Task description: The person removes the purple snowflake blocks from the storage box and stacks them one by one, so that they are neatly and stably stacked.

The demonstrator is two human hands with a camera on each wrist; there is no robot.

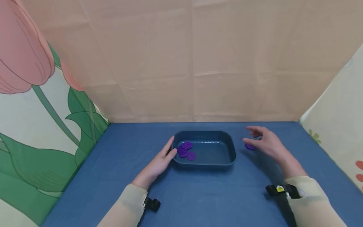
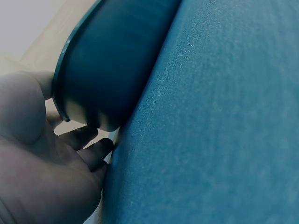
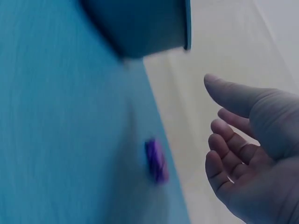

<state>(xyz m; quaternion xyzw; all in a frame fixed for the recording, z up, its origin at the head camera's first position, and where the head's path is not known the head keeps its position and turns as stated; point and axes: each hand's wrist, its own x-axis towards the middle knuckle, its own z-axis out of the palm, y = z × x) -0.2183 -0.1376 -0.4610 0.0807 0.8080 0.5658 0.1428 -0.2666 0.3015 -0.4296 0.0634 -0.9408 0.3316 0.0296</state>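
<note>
A dark blue rectangular tray (image 1: 204, 164) with rounded corners stands on the blue tabletop. Several purple, round, scalloped-edged pieces (image 1: 186, 145) lie in its left end. My left hand (image 1: 158, 162) rests against the tray's left end, fingers fairly straight along the outside and thumb by the front corner; the left wrist view shows the fingertips at the end wall (image 2: 107, 70). To the right of the tray, another purple piece (image 1: 249, 147) lies on the table, partly hidden behind my right hand (image 1: 265, 142). That hand hovers over it, thumb and fingers apart, holding nothing; a gap shows in the right wrist view.
A beige sheet (image 1: 193, 63) hangs behind the table's far edge. On the left stands a panel with printed tulips (image 1: 51, 110), on the right a pale panel (image 1: 340, 110). Blue tabletop (image 1: 204, 195) extends in front of the tray. Each wrist wears a small black camera (image 1: 153, 205).
</note>
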